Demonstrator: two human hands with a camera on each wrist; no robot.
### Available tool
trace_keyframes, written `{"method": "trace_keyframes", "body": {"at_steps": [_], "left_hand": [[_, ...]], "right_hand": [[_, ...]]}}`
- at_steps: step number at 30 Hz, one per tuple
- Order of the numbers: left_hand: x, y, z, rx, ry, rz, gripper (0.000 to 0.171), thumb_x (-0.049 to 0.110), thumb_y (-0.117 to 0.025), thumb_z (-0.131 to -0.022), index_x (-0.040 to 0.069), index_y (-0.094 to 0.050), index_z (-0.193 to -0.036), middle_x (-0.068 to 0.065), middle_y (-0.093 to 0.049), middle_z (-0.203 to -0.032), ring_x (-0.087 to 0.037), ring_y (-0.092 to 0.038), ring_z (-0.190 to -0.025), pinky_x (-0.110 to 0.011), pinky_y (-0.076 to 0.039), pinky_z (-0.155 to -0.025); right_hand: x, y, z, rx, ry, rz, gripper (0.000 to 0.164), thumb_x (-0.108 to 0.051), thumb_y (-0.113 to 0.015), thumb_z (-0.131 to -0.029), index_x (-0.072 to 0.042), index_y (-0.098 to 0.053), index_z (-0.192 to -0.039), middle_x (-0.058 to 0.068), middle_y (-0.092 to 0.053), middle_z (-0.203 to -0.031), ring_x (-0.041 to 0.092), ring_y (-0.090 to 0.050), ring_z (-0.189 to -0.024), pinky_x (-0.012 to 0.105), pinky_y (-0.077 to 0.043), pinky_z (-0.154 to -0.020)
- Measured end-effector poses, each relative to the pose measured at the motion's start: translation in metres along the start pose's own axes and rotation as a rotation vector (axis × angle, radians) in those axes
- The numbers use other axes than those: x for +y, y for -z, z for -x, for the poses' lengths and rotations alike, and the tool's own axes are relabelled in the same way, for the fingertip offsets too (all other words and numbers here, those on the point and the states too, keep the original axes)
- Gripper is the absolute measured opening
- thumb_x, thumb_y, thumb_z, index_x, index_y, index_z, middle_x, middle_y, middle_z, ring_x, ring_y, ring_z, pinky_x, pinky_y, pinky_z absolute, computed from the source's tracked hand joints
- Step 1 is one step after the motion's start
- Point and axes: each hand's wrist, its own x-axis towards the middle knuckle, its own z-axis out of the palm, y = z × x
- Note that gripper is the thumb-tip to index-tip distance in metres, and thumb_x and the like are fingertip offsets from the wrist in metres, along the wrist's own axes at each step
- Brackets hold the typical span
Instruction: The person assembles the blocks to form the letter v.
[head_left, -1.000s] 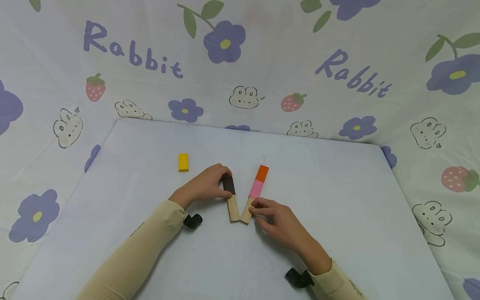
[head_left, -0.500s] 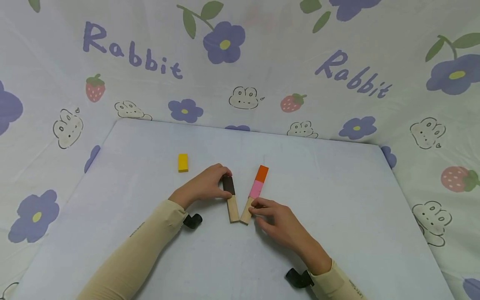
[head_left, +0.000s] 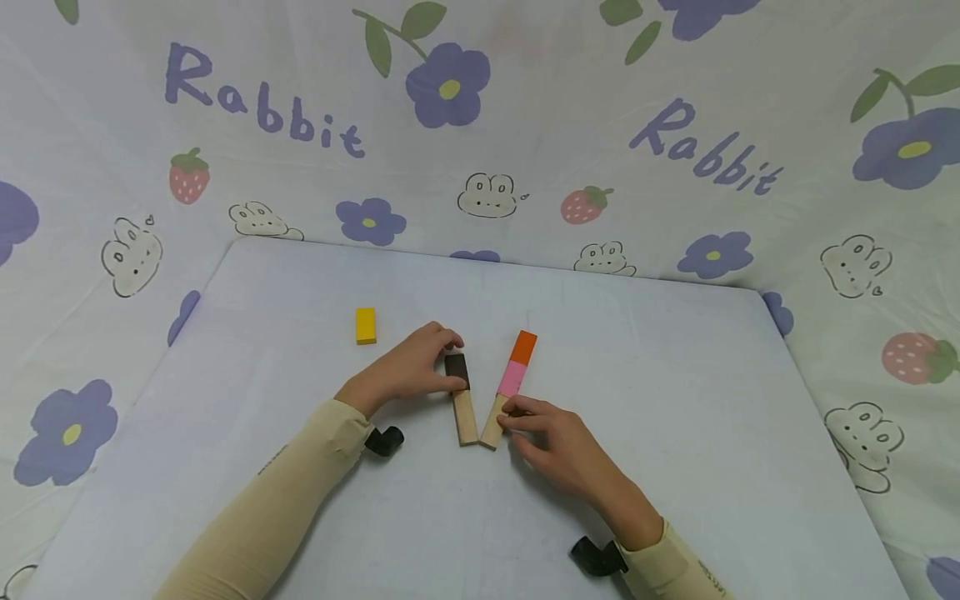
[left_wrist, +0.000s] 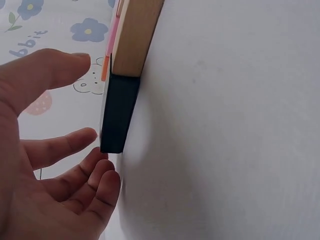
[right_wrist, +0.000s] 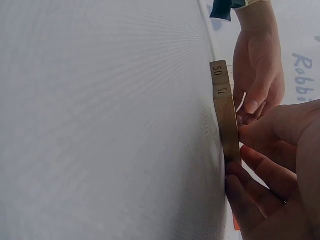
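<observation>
Two rows of small blocks form a V on the table. A dark block (head_left: pixel 457 372) heads the left row, end to end with a plain wooden block (head_left: pixel 466 418). My left hand (head_left: pixel 408 365) is spread around the dark block; in the left wrist view its thumb (left_wrist: pixel 70 70) stands off the side and fingertips lie near the far end. Another wooden block (head_left: pixel 492 423) begins the right row, followed by a pink block (head_left: pixel 513 378) and an orange block (head_left: pixel 524 347). My right hand (head_left: pixel 558 446) holds that wooden block with bent fingers, partly covering it.
A yellow block (head_left: pixel 366 326) lies apart on the left of the white table (head_left: pixel 675 400). Behind the table hangs a cloth (head_left: pixel 540 100) printed with flowers and rabbits. Black wrist cameras, such as the left one (head_left: pixel 386 442), sit low beside both cuffs.
My left fingers have loosened and lifted slightly off the dark block, the thumb shifting up along it. My right hand and the blocks look the same.
</observation>
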Motion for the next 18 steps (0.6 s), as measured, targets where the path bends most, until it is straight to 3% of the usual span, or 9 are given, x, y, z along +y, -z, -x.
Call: {"method": "trace_keyframes", "body": {"at_steps": [18], "left_hand": [[-0.0027, 0.0022, 0.0019, 0.049, -0.031, 0.011, 0.056, 0.032, -0.078, -0.099, 0.003, -0.061, -0.143, -0.015, -0.057, -0.136, -0.029, -0.056, -0.125, -0.046, -0.046, -0.112]], "right_hand": [[-0.0005, -0.0008, 0.0005, 0.004, 0.005, -0.021, 0.034, -0.006, -0.076, -0.1, -0.007, -0.077, -0.134, 0.001, -0.068, -0.142, 0.024, -0.062, -0.136, 0.049, -0.05, -0.112]]}}
